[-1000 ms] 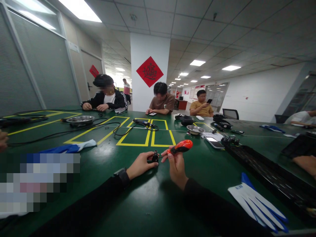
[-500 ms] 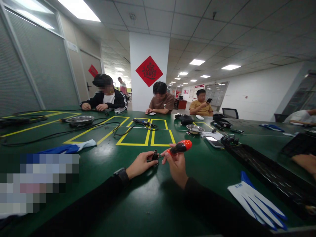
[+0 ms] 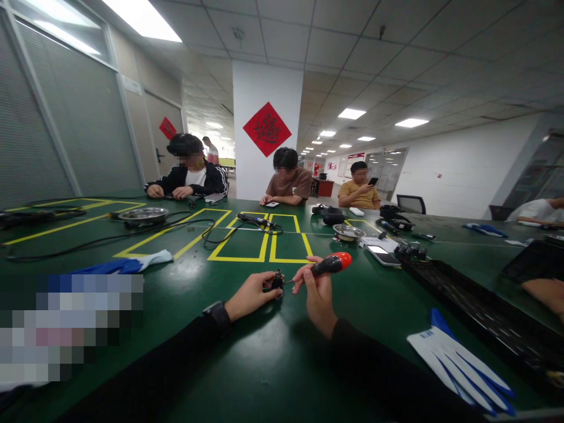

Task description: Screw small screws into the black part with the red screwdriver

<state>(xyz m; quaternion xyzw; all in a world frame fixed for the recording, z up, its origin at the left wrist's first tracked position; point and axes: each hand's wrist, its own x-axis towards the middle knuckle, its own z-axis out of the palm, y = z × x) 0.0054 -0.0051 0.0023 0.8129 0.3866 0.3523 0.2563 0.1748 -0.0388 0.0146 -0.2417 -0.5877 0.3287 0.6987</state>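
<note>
The green surface [image 3: 185,282] carries all items. Yellow tape [image 3: 237,259] marks rectangular zones on it, probably to assign places to items; the middle of the near side lies outside these zones, and both hands are there. The long black tray [image 3: 462,311] lies at the right, apart from the hands, apparently to leave elbow room. The white-and-blue glove [image 3: 458,361] lies flat beside the tray; both hands are bare, presumably for finer feel.

The left hand [image 3: 249,296] has its grip clamped on the small black part [image 3: 277,281], thumb and fingers at its sides. The part is upright in front of the wearer, its narrow metallic neck exposed above the grip. This hold appears to steady the part against side load. The right hand [image 3: 319,294] has its grip closed around the front of the screwdriver [image 3: 332,264]. The red-and-black handle tilts up to the right; the shaft points left at the side of the part. Whether the tip is seated cannot be told.

Writing, largest first: the red diamond poster [image 3: 267,129] bears dark brush-style characters, not clearly legible. The glove cuff has a blue print, too small to read. No brand is legible on the screwdriver.
</note>
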